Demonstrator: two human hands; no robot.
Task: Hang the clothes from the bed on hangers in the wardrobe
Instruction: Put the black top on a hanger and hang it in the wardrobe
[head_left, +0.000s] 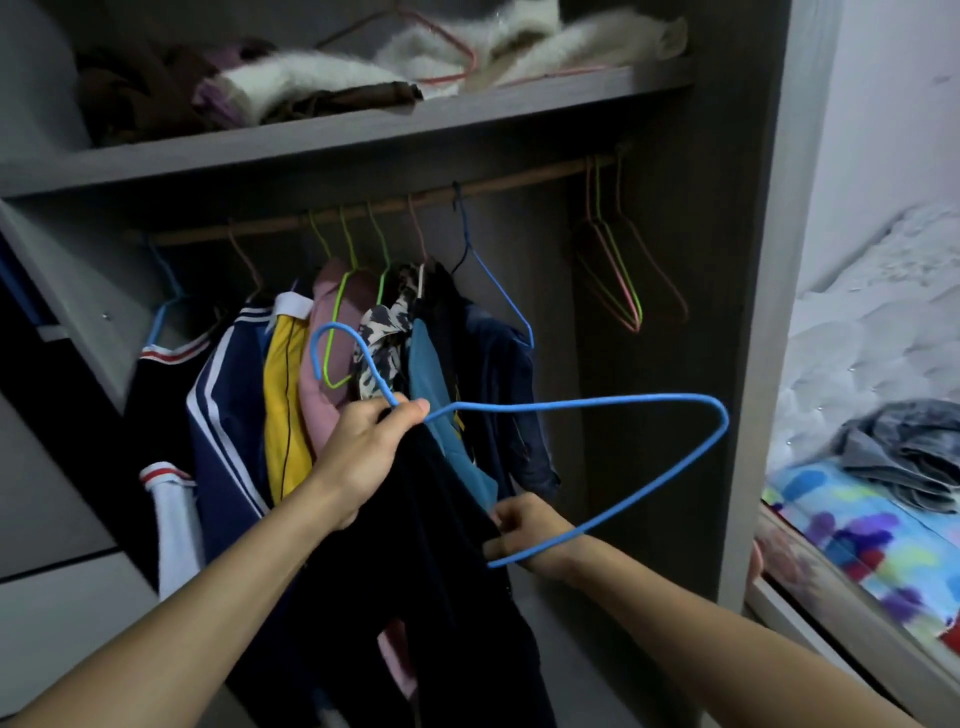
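My left hand (371, 447) pinches a blue wire hanger (675, 462) at its neck, together with the top of a black garment (447, 545) that hangs down below it. My right hand (524, 525) grips the black garment's edge by the hanger's lower bar. The hanger is held tilted in front of the open wardrobe, its hook pointing up and left. Behind it, the wooden rail (519, 182) carries several hung clothes (291, 374) on coloured hangers. A grey garment (898, 447) lies crumpled on the bed (857, 525) at the right.
Three empty pink and green hangers (623, 270) hang at the rail's right end, with open rail left of them. The shelf above (363, 135) holds folded fabrics and a pink hanger. The wardrobe's grey side panel (753, 312) stands between rail and bed.
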